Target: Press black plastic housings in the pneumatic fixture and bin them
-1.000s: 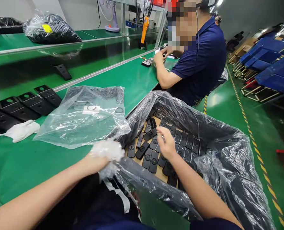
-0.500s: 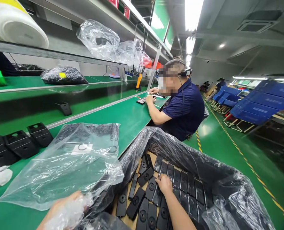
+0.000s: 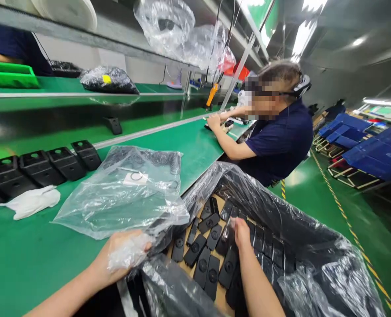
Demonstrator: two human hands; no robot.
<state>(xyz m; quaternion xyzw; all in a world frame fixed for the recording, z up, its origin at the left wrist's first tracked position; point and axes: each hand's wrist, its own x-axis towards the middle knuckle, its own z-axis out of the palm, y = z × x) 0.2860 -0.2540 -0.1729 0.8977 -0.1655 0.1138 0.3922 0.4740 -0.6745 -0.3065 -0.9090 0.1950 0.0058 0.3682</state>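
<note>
My left hand [image 3: 121,255] is closed around a crumpled piece of clear plastic film at the near edge of the green table [image 3: 23,259]. My right hand [image 3: 241,233] reaches down into a plastic-lined box [image 3: 281,220] and touches the black plastic parts [image 3: 205,251] lying in rows on cardboard; its fingertips are hidden among them. A large clear plastic bag [image 3: 126,193] with black rings inside lies on the table just beyond my left hand.
Black moulded parts [image 3: 40,167] stand in a row on the table at left, with a white glove [image 3: 30,203] in front of them. A co-worker in a dark blue shirt [image 3: 281,141] works further along the table. Blue crates [image 3: 374,149] stand on the floor at right.
The view has tilted and shifted. My left hand has moved up and right with the plastic film, and my right hand has moved slightly deeper among the black parts.
</note>
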